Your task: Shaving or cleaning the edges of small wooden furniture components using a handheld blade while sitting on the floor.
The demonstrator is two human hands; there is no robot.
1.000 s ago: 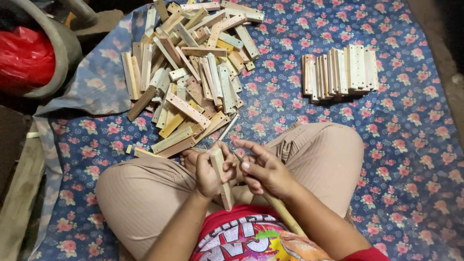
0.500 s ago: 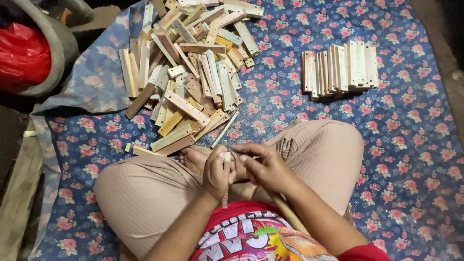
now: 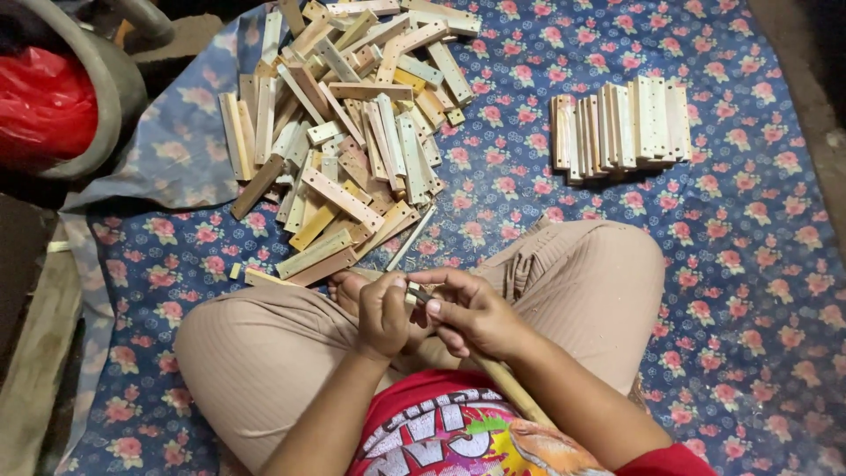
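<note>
Blue floral cloth (image 3: 749, 264) covers the floor under a cross-legged person. Both hands meet at 6 o'clock — left hand (image 3: 383, 313) and right hand (image 3: 471, 313) pinched on 1 thin wooden stick (image 3: 507, 383). Loose wooden slats (image 3: 352, 132) heap at 11 o'clock — a neat stack (image 3: 621, 128) at 1 o'clock.

Left hand (image 3: 384, 313) closed over wood piece (image 3: 411, 295), now mostly hidden

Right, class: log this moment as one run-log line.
left hand: grips small wooden piece | right hand: holds stick | loose pile ahead | stacked row front-right
</note>
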